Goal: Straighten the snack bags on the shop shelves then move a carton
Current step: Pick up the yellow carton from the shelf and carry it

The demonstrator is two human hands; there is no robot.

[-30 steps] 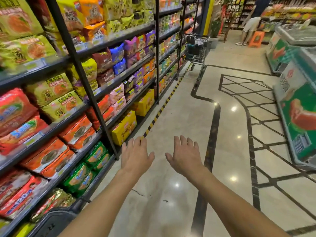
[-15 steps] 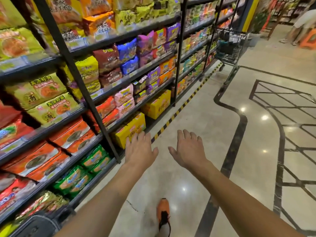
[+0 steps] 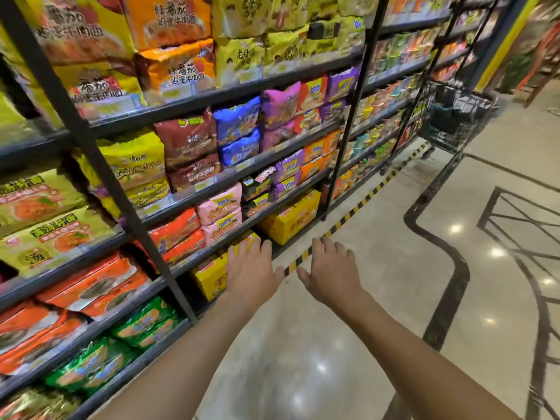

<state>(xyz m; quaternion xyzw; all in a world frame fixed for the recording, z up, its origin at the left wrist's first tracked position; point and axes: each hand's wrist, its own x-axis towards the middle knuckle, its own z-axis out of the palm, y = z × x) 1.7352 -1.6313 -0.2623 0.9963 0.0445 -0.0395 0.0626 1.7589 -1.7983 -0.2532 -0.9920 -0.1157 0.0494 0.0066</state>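
Hands are stretched forward at low height, palms down. The left hand (image 3: pixel 253 271) and the right hand (image 3: pixel 330 269) are set side by side, apart from each other. The fingers (image 3: pixel 247 248) of both are straight and released, and nothing is grasped. The bags (image 3: pixel 188 137) are stacked in rows on the shelves (image 3: pixel 212 100), and none of them is touched. A yellow carton (image 3: pixel 209 278) is lodged under the lowest shelf, at floor level, and in the picture it is partly covered by the left hand. Whether it is touched cannot be told. A second carton (image 3: pixel 292 221) of the same kind is stood further along the same row. A cart (image 3: pixel 454 116) is parked well down the aisle, beside the striped strip (image 3: pixel 354 212) on the floor.

The straightening step is judged not to be in hand, since the reach is aimed low rather than at the bags. The carton step is taken to be starting. For the next move, the hands would need to be lowered to the near carton, one placed at each side. The carton would then have to be drawn out from under the shelf before it could be lifted.
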